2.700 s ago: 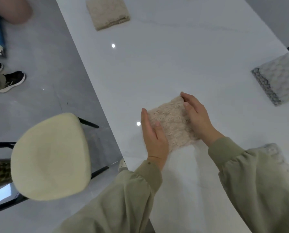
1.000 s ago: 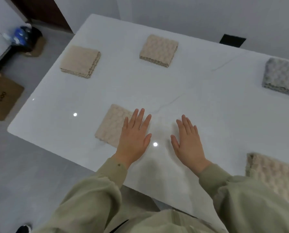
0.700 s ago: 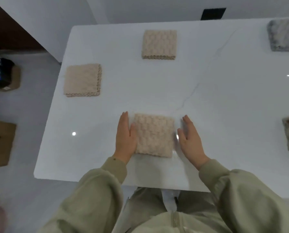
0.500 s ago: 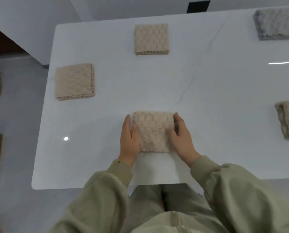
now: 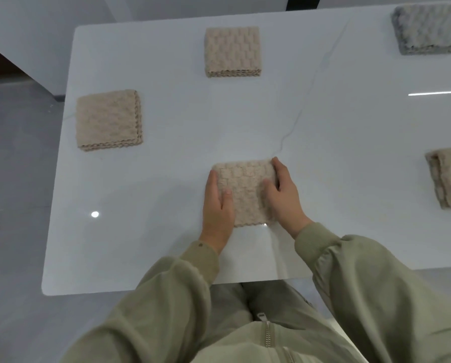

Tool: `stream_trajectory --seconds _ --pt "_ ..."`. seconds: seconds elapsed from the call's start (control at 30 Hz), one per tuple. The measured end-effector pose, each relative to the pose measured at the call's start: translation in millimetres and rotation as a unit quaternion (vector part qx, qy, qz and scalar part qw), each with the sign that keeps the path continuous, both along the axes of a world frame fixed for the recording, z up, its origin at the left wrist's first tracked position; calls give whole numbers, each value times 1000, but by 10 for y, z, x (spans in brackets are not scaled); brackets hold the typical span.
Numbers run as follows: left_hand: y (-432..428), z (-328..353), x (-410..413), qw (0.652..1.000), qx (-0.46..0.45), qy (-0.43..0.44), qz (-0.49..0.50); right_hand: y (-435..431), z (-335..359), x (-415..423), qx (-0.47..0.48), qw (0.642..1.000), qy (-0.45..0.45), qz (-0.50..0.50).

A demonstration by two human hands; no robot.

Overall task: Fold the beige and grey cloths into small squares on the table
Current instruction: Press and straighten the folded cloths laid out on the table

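A folded beige cloth [image 5: 245, 191] lies as a small square on the white table [image 5: 145, 231], near its front edge. My left hand [image 5: 216, 208] lies flat along the cloth's left side with its thumb on top. My right hand [image 5: 284, 197] presses against the right side, fingers straight, thumb resting on the cloth. Two more folded beige squares sit at the left [image 5: 109, 119] and at the back [image 5: 232, 51]. A folded grey cloth [image 5: 426, 28] is at the back right. A loosely folded beige cloth [image 5: 449, 176] lies at the right edge.
The table's left end and rounded front corner are close to my left arm. Grey floor shows to the left, a white wall behind the table. My olive sleeves and lap fill the bottom of the view.
My hands went from flat on the table to pressing in on both sides of the folded beige cloth, thumbs on top. The view swung round over the table.
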State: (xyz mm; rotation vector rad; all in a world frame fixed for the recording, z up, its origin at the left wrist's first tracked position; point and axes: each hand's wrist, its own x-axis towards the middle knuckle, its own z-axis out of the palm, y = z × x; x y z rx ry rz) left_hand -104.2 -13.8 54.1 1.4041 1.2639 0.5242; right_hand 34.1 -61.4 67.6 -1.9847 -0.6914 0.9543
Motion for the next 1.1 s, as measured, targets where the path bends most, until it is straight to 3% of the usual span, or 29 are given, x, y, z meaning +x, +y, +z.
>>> stream_trajectory --seconds 1.1 --pt "99 6 147 1000 2 -28 9 -14 -39 -53 32 999 -11 -36"
